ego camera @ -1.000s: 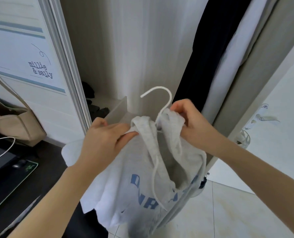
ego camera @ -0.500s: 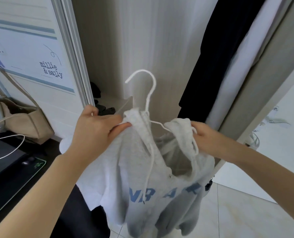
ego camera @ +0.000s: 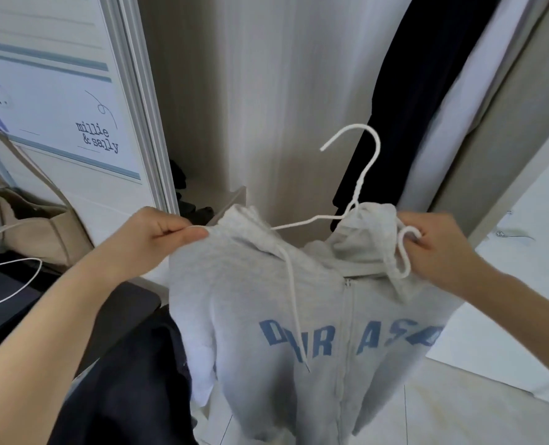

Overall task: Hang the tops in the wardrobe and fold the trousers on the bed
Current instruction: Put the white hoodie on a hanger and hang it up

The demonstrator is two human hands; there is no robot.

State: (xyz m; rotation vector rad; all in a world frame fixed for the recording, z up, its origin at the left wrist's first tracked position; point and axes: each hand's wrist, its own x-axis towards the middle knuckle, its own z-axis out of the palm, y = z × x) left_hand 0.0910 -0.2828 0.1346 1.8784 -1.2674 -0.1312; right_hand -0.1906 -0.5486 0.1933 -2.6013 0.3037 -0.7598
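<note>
A light grey zip hoodie (ego camera: 253, 300) with blue letters across the chest hangs spread out in front of the open wardrobe (ego camera: 260, 91). A white wire hanger (ego camera: 359, 184) sits inside its neck, hook pointing up and left. My left hand (ego camera: 164, 232) pinches the hoodie's left shoulder over the hanger's end. My right hand (ego camera: 433, 242) grips the right shoulder and hood, where the hanger's curved end and a drawstring poke out. A dark garment (ego camera: 417, 91) and a white one (ego camera: 465, 107) hang in the wardrobe at the upper right.
The wardrobe's sliding door frame (ego camera: 141, 107) stands to the left, with a printed panel beside it. A beige bag (ego camera: 32, 226) and a white cable (ego camera: 16, 277) sit on a dark surface at the left. Dark cloth (ego camera: 128, 380) lies below my left arm. Pale floor tiles lie below.
My hands moved apart and spread the bunched hoodie flat across the hanger. The hanger's hook shifted to the right and the chest lettering now faces me.
</note>
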